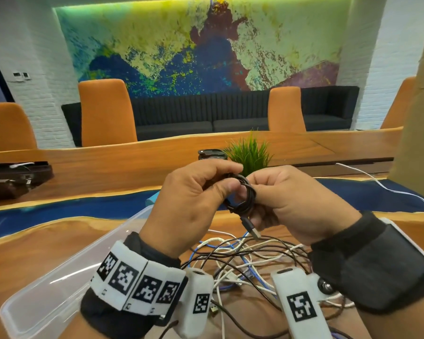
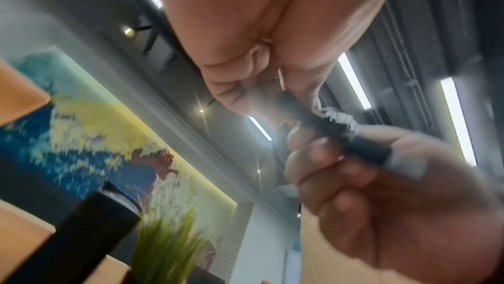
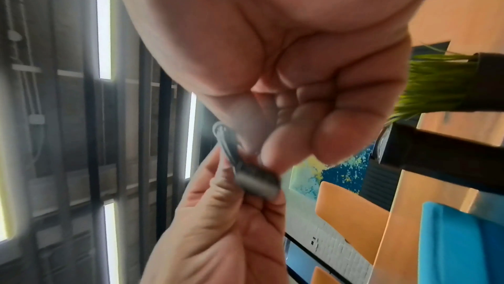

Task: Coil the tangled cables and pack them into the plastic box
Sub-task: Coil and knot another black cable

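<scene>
Both hands hold a small coil of black cable up above the table. My left hand grips the coil from the left with curled fingers. My right hand pinches it from the right. The cable's USB plug hangs down below the coil. Under the hands a tangle of white, black and blue cables lies on the wood. The clear plastic box stands open at the lower left. In the wrist views the black cable and its plug show blurred between the fingers.
A small green plant and a dark round object stand behind the hands. A white cable runs across the table's blue strip at the right. A dark case lies at far left. Orange chairs line the far edge.
</scene>
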`<state>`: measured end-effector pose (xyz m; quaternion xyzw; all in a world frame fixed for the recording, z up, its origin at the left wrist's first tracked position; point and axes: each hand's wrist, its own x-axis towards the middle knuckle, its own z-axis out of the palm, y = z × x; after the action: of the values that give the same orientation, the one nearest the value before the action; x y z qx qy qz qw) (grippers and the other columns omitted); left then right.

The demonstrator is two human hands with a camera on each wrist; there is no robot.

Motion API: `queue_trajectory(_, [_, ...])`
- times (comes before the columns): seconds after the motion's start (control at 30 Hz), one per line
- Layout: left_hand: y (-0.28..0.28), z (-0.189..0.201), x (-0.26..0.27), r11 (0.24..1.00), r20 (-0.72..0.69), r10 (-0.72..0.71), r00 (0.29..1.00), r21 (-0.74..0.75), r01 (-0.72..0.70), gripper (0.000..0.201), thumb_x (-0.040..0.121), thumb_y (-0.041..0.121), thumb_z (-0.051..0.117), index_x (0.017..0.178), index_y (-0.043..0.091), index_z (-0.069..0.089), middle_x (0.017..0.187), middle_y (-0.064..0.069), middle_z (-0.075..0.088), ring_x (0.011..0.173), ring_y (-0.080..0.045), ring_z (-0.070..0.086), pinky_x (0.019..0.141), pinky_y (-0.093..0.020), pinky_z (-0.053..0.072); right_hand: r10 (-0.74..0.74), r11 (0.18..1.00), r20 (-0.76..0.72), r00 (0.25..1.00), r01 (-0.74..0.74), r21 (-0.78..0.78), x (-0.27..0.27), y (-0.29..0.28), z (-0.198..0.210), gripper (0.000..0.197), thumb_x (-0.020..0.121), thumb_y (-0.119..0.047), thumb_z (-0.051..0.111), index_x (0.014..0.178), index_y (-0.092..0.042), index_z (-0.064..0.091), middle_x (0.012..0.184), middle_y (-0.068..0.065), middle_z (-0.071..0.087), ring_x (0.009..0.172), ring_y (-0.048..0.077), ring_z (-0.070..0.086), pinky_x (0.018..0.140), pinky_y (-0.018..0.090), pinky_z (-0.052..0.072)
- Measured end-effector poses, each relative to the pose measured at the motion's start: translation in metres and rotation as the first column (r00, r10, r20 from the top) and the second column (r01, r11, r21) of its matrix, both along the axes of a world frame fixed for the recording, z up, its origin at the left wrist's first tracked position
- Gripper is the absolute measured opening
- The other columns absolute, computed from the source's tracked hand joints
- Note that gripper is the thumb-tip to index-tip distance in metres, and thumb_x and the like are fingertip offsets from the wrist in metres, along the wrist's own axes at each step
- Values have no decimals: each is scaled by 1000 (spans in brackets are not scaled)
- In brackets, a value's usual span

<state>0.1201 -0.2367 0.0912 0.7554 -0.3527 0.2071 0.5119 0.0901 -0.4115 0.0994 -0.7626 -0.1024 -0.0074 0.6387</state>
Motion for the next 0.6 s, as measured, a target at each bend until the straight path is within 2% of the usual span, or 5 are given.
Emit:
queue_trajectory(0.07, [-1,-1,-1,994,77,69,995,78,-75,16,90,25,61,102,23,71,94,12,70,91,-7,64,78,-18,52,43,999,-18,999,-44,-19,-2,-2,2,16,91,-19,64,83,-6,69,68,10,65,56,18,56,52,27,46])
queue_trajectory(0.2, [0,-4,3,968,94,175,980,165,-189,9,98,22,56,99,21,65,88,7,65,81,-6,57,66,-13,42,-97,995,138,986,101,-23,-4,-5,8,22,93,-26,60,92,-8,73,83,8,73,68,21,66,64,36,53])
queue_trajectory(0.33, [-5,-3,2,996,-178,52,983,-61,-64,10,95,14,61,92,19,68,77,8,66,68,1,56,62,-11,42,-145,941,417,897,255,-222,-4,2,5,9,82,-23,75,89,-20,72,76,2,72,70,18,69,64,35,59])
queue_trajectory(0.5, [-10,-1,1,870,-512,-330,793,-491,45,12,75,17,67,85,16,72,73,-2,69,65,-9,61,61,-24,39,-109,970,457,883,195,-146,0,-1,4,23,83,-6,73,101,-19,68,76,3,69,73,21,69,61,26,57])
queue_trajectory(0.6, [-14,1,-1,775,-604,-499,621,-632,9,14,73,17,66,86,18,71,70,2,68,63,-9,60,65,-25,38,-29,980,494,869,122,-156,-2,-4,6,29,86,-3,69,109,-21,64,81,7,68,81,26,68,73,40,59])
